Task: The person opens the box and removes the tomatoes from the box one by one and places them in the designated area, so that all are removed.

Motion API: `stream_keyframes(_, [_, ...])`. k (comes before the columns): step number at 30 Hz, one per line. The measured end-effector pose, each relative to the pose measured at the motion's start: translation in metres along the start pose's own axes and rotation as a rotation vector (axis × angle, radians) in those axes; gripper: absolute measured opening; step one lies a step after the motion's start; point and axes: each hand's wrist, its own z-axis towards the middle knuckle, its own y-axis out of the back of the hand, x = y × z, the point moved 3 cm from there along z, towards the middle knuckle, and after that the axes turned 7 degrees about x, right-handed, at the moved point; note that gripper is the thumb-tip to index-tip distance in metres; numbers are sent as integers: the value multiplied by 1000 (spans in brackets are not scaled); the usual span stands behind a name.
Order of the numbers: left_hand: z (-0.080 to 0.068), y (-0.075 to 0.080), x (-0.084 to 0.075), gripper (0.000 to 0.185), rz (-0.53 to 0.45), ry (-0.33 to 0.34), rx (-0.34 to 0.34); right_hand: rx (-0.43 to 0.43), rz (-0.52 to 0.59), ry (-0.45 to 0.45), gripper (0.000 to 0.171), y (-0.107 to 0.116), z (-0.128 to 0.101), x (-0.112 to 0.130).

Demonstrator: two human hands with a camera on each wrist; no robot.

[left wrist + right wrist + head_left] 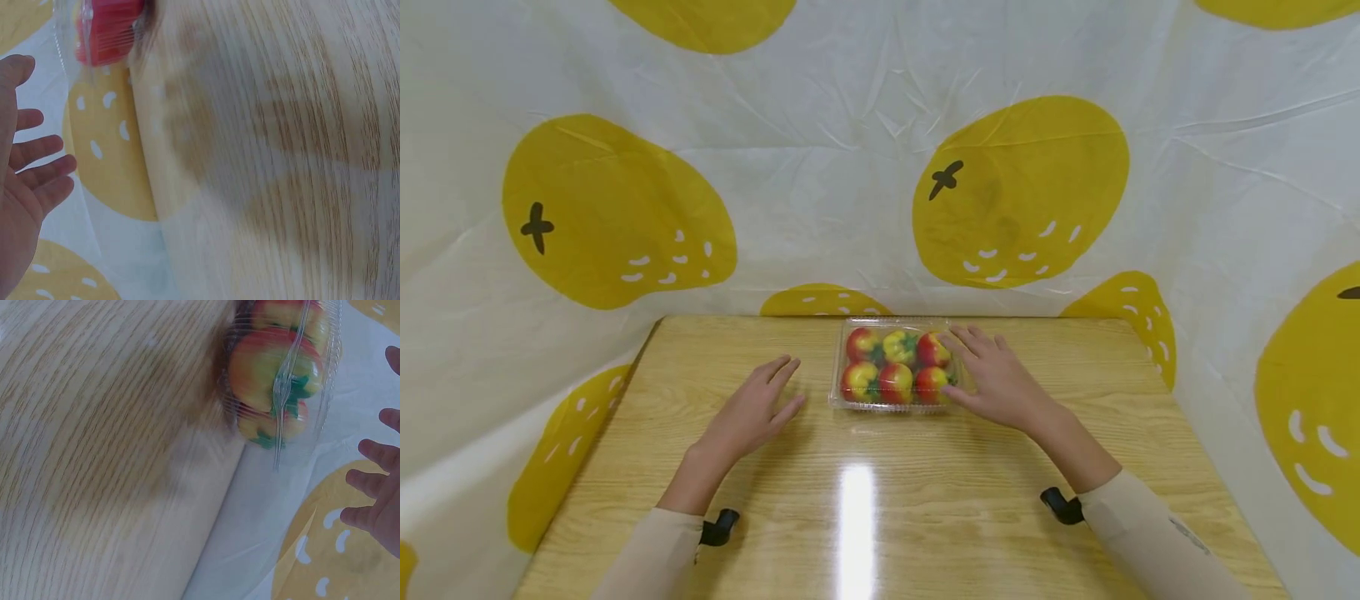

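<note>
A clear plastic clamshell box (897, 408) sits toward the far side of the table, its lid down. Inside it are several red and yellow fruits (896, 383) with green leafy parts, in two rows; the right wrist view shows these fruits (265, 369) through the ridged plastic. My left hand (752, 412) is held to the left of the box, apart from it, fingers extended and holding nothing. At the box's right side, my right hand (1000, 383) has spread fingers that overlap its edge in the head view. In the right wrist view a gap separates these fingers (369, 484) from the plastic.
The light wooden table (917, 517) has a bright glare strip near its front. A white curtain (827, 217) with yellow fruit prints stands behind the table and along its sides. Black straps (721, 527) show at both wrists.
</note>
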Motion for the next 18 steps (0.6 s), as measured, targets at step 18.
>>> stream_keyframes(18, [14,-27,4,45,-256,-38,-31,-29,0,288,69,-25,32,33])
